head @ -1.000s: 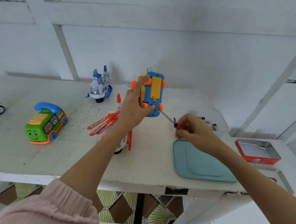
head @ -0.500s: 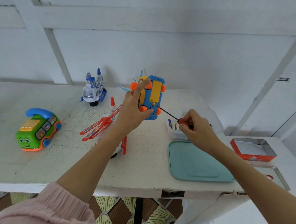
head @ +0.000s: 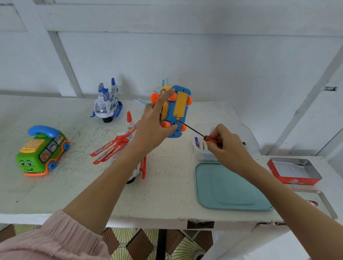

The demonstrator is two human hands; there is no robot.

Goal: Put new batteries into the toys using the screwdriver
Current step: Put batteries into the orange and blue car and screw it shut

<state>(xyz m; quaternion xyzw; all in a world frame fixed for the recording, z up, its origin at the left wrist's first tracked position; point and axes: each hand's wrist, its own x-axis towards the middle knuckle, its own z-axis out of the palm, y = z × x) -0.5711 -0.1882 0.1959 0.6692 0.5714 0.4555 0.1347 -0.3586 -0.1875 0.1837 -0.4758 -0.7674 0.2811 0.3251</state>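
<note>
Now the screwdriver (head: 196,131) has its tip seated at the small tab just below the yellow battery cover (head: 180,104) on the underside of the blue toy car (head: 176,112); a second ago the tip hung short of the car, below and to its right, so the gap has closed and the unscrewing step can begin. The left hand (head: 154,124) holds the car up off the white table (head: 165,188), underside toward the camera, fingers curled round its left flank with the forefinger reaching up beside an orange wheel. The right hand (head: 226,146), to the lower right of the car, pinches the red handle of the screwdriver between fingertips and thumb. Just behind that hand, right of the car, sits a clear tub (head: 201,150) with what look like batteries in it; a teal tray (head: 227,186) lies nearer the camera than the tub. Left of the car stand a red-and-white plane toy (head: 118,145), a blue-and-white helicopter toy (head: 107,106) and, furthest left, a green telephone bus (head: 42,151). The cover is still closed, so I judge this toy's battery change barely begun; whether the tip has actually caught the screw head is too small to tell.
</note>
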